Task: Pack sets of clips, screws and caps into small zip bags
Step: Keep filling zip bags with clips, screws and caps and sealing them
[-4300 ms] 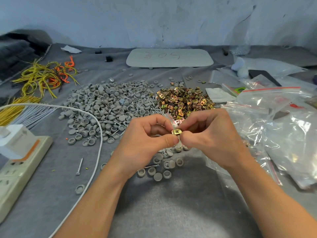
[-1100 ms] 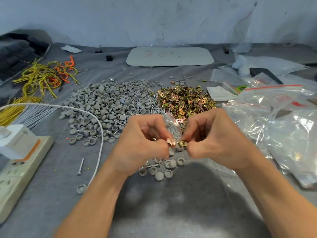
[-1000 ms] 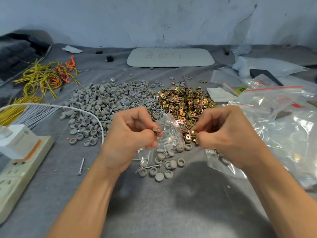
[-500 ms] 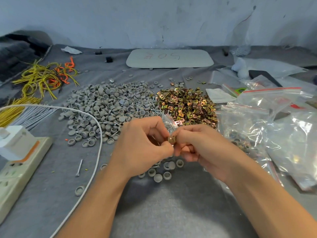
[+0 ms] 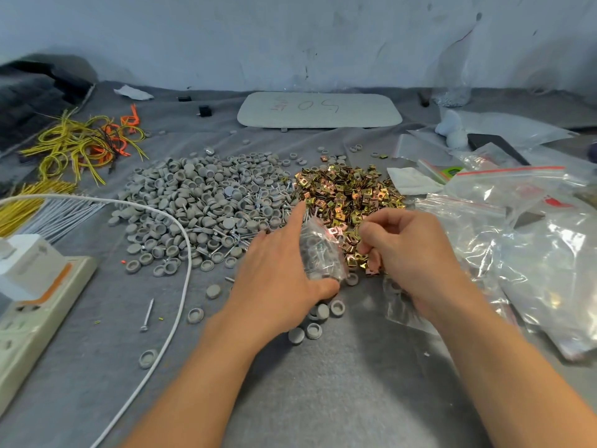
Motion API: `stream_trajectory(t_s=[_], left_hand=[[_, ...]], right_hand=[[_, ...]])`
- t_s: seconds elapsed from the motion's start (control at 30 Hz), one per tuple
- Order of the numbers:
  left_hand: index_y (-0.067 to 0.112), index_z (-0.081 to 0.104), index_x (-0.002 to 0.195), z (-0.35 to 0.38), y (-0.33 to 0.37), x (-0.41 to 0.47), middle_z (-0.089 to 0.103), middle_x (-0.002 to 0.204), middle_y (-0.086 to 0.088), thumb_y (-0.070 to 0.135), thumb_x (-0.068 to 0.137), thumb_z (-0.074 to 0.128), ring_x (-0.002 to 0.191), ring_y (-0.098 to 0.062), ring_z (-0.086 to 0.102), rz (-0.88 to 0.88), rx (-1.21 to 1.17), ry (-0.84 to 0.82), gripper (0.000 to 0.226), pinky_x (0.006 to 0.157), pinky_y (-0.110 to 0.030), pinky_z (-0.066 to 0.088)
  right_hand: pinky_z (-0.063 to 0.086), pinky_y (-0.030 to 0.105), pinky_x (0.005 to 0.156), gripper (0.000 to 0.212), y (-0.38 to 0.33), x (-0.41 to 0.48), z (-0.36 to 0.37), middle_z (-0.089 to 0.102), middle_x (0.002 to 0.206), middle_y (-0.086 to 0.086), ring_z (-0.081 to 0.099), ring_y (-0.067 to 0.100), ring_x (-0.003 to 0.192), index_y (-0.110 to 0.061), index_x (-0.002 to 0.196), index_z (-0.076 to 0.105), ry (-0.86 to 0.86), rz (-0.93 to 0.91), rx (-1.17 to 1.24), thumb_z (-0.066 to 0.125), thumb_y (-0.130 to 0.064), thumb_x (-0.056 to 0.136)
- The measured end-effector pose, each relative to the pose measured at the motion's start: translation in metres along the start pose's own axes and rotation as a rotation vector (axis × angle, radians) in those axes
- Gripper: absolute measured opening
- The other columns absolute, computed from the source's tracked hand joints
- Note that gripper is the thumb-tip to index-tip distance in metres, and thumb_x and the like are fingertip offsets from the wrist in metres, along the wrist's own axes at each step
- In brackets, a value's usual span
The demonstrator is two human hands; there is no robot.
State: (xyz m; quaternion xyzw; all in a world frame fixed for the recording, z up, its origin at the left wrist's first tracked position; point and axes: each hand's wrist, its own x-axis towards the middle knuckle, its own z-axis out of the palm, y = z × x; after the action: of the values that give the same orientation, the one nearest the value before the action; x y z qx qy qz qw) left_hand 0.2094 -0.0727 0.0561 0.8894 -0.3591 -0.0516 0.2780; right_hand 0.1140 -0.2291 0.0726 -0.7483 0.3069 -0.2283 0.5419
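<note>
Gripped in left hand (image 5: pixel 277 279), small zip bag (image 5: pixel 319 250); right hand (image 5: pixel 410 253) curled at clip pile (image 5: pixel 349 192) near edge, perhaps pinching clips; grey cloth (image 5: pixel 323 383) seen between forearms.

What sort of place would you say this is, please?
Probably a bench for packing small hardware: loose heaps of grey caps and brass-coloured clips lie on a cloth-covered table, clear zip bags are piled at the right, and the left hand holds a part-filled small bag.
</note>
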Motion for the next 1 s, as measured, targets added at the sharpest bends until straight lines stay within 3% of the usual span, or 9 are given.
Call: stream_trajectory(t_s=[0.1, 0.2, 0.3, 0.4, 0.57, 0.63, 0.77, 0.9, 1.0], left_hand=[[0.038, 0.016, 0.160, 0.001, 0.002, -0.001, 0.057, 0.138, 0.018, 0.061, 0.069, 0.082, 0.132, -0.001, 0.031, 0.064, 0.029, 0.120, 0.115, 0.124, -0.040, 0.016], [0.044, 0.043, 0.145, -0.004, 0.002, -0.001, 0.053, 0.114, 0.030, 0.055, 0.070, 0.084, 0.106, 0.022, 0.021, 0.137, -0.057, 0.176, 0.086, 0.120, -0.030, 0.004], [0.055, 0.047, 0.131, -0.010, 0.003, -0.003, 0.057, 0.109, 0.038, 0.051, 0.067, 0.083, 0.119, 0.011, 0.036, 0.135, -0.185, 0.154, 0.073, 0.126, -0.041, 0.021], [0.054, 0.050, 0.132, -0.013, 0.007, -0.005, 0.052, 0.118, 0.046, 0.050, 0.063, 0.079, 0.114, 0.009, 0.053, 0.171, -0.267, 0.131, 0.074, 0.115, -0.044, 0.042], [0.047, 0.062, 0.125, -0.014, -0.004, 0.000, 0.069, 0.110, 0.026, 0.029, 0.071, 0.090, 0.100, 0.005, 0.066, 0.193, -0.414, 0.157, 0.064, 0.080, -0.009, 0.050], [0.042, 0.065, 0.124, -0.018, -0.007, 0.002, 0.072, 0.111, 0.023, 0.026, 0.076, 0.089, 0.097, 0.003, 0.069, 0.166, -0.518, 0.162, 0.056, 0.078, -0.011, 0.053], [0.024, 0.072, 0.118, -0.031, -0.011, 0.006, 0.076, 0.113, 0.011, 0.037, 0.077, 0.078, 0.103, -0.007, 0.072, 0.003, -0.980, 0.212, 0.043, 0.080, -0.023, 0.056], [0.016, 0.070, 0.123, -0.049, -0.020, 0.008, 0.075, 0.112, 0.008, 0.035, 0.095, 0.065, 0.105, -0.011, 0.070, -0.038, -1.257, 0.275, 0.034, 0.087, -0.029, 0.055], [0.014, 0.059, 0.135, -0.057, -0.025, 0.009, 0.072, 0.115, 0.007, 0.031, 0.096, 0.067, 0.106, -0.008, 0.067, 0.026, -1.144, 0.505, 0.043, 0.095, -0.028, 0.055]], right_hand=[[0.051, 0.033, 0.061, 0.017, 0.003, 0.002, 0.004, 0.074, 0.064, 0.000, 0.061, 0.011, 0.047, -0.021, 0.077, 0.077, -0.049, -0.035, -0.093, 0.073, -0.015, 0.092], [0.048, 0.032, 0.057, 0.014, 0.000, 0.003, 0.007, 0.073, 0.063, -0.002, 0.057, 0.008, 0.047, -0.026, 0.079, 0.082, -0.131, -0.067, -0.072, 0.076, -0.016, 0.088], [0.049, 0.035, 0.063, 0.015, -0.008, 0.004, 0.012, 0.075, 0.069, -0.001, 0.060, 0.010, 0.059, -0.030, 0.086, 0.084, -0.228, -0.081, -0.010, 0.078, -0.017, 0.088], [0.061, 0.046, 0.080, 0.014, -0.017, 0.004, 0.017, 0.079, 0.080, -0.002, 0.074, 0.022, 0.081, -0.028, 0.090, 0.085, -0.315, -0.150, -0.072, 0.075, -0.019, 0.091], [0.053, 0.030, 0.060, 0.018, -0.037, 0.003, 0.022, 0.071, 0.063, -0.017, 0.064, 0.007, 0.060, -0.035, 0.089, 0.084, -0.319, -0.289, -0.307, 0.067, -0.032, 0.093], [0.056, 0.031, 0.060, 0.017, -0.041, 0.001, 0.020, 0.075, 0.069, -0.013, 0.066, 0.011, 0.060, -0.031, 0.089, 0.084, -0.299, -0.293, -0.106, 0.069, -0.025, 0.093], [0.040, 0.017, 0.048, 0.019, -0.034, 0.004, 0.012, 0.061, 0.051, -0.012, 0.046, 0.005, 0.047, -0.028, 0.079, 0.083, -0.071, -0.207, 0.141, 0.072, -0.016, 0.090], [0.037, 0.011, 0.041, 0.023, -0.019, 0.009, 0.004, 0.072, 0.065, -0.014, 0.051, 0.001, 0.041, -0.031, 0.080, 0.081, -0.024, -0.154, -0.361, 0.071, -0.015, 0.093], [0.041, 0.013, 0.050, 0.025, -0.014, 0.009, -0.001, 0.076, 0.090, -0.011, 0.058, 0.001, 0.054, -0.034, 0.088, 0.081, -0.136, -0.113, -0.641, 0.070, -0.012, 0.092]])
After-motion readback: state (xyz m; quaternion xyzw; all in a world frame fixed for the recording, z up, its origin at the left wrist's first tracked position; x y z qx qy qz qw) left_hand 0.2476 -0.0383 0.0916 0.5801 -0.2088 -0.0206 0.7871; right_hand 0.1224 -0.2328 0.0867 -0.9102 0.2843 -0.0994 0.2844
